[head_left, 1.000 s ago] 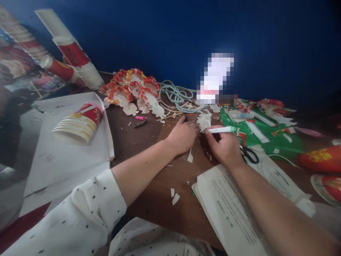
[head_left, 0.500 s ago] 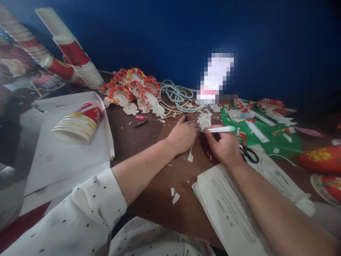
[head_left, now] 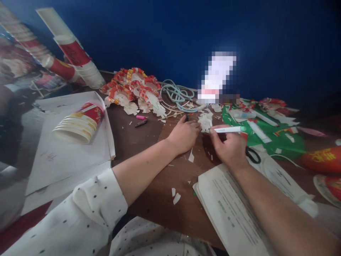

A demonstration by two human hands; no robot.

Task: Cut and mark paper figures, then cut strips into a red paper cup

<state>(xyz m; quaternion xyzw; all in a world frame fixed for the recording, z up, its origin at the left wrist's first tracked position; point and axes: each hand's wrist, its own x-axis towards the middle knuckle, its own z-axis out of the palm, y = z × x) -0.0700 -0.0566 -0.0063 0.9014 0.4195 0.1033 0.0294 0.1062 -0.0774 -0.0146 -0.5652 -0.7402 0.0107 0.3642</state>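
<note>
My left hand (head_left: 183,136) rests on the brown table, its bent fingers at the left edge of a small jagged white paper cut-out (head_left: 206,122), apparently steadying it. A small dark object (head_left: 187,117) shows just beyond its fingers; its kind cannot be made out. Just right of the cut-out, my right hand (head_left: 232,151) grips a white marker (head_left: 226,129) with a green end. The marker lies nearly level, its green end pointing right. Past my right wrist, black scissor handles (head_left: 253,155) stick out.
Red-and-white paper cut-outs (head_left: 133,90) are heaped at the back, beside coiled pale-blue cord (head_left: 177,94). Stacked paper cups (head_left: 80,121) lie on a white box (head_left: 64,160). Markers and scraps cover a green sheet (head_left: 290,142). Folded printed paper (head_left: 221,199) lies near my right forearm.
My right hand has shifted slightly right with the marker, away from the cut-out, uncovering more of its right side. My left hand stays in place.
</note>
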